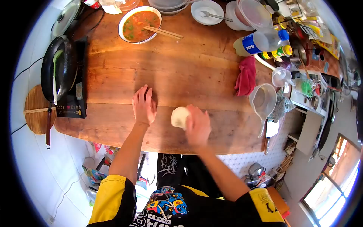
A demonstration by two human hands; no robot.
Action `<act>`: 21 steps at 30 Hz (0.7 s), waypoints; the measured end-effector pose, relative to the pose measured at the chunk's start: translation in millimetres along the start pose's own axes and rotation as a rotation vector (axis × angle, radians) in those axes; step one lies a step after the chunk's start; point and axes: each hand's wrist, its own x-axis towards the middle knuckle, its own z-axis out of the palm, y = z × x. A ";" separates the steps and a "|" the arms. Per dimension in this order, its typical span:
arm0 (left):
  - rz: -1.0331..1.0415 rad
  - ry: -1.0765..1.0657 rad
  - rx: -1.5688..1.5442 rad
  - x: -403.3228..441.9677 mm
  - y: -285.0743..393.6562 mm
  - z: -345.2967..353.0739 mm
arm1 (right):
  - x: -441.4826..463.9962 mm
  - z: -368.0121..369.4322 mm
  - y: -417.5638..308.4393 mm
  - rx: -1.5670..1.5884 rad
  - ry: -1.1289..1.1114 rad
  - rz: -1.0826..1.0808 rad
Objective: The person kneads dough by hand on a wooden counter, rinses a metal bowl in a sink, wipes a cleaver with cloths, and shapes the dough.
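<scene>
A pale, roundish piece of dough [179, 117] is at the middle of the wooden table's near part. My right hand [198, 125] grips its right side, fingers curled over the edge and slightly blurred by motion. To the left of the dough, apart from it, my left hand [144, 105] rests on the tabletop with its fingers stretched forward and nothing in it.
On the left, a black frying pan [47, 81] with a pale green spatula [55, 75] stands on an induction cooker [80, 108]. A bowl of red soup [130, 22] with chopsticks [166, 32] is at the back. Rightward are a Pepsi bottle [252, 43], red cloth [245, 76], clear ladle-like scoop [262, 99] and knife [267, 145].
</scene>
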 end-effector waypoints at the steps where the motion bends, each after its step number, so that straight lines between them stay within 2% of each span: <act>1: 0.002 -0.015 -0.008 -0.5 1.4 -2.6 | -9.7 8.2 -15.0 -0.156 0.045 -0.104; 2: 0.006 -0.025 -0.013 1.0 0.4 -3.0 | -10.5 17.2 -27.3 -0.306 0.095 -0.214; 6: -0.034 -0.074 0.002 -0.7 -4.5 1.1 | 43.1 67.1 -42.6 -0.243 0.133 -0.276; 9: -0.036 0.016 -0.044 0.2 -2.2 5.4 | 81.0 86.1 -46.1 -0.218 -0.056 -0.385; 11: -0.047 0.036 -0.009 8.4 1.0 5.7 | 103.4 90.3 -46.2 -0.301 -0.283 -0.381; 14: -0.043 0.037 0.019 2.7 2.6 0.6 | 111.3 82.0 -36.7 -0.136 -0.165 -0.304; 16: -0.054 0.033 -0.004 4.7 1.4 -0.7 | 96.2 37.5 -22.4 0.095 0.069 -0.390; 19: -0.069 0.037 -0.031 5.9 4.4 -0.4 | 49.4 -19.6 -5.4 0.258 0.047 -0.335; 21: -0.048 0.048 -0.009 1.5 3.0 -1.7 | 30.5 -31.7 -7.4 0.400 -0.055 -0.011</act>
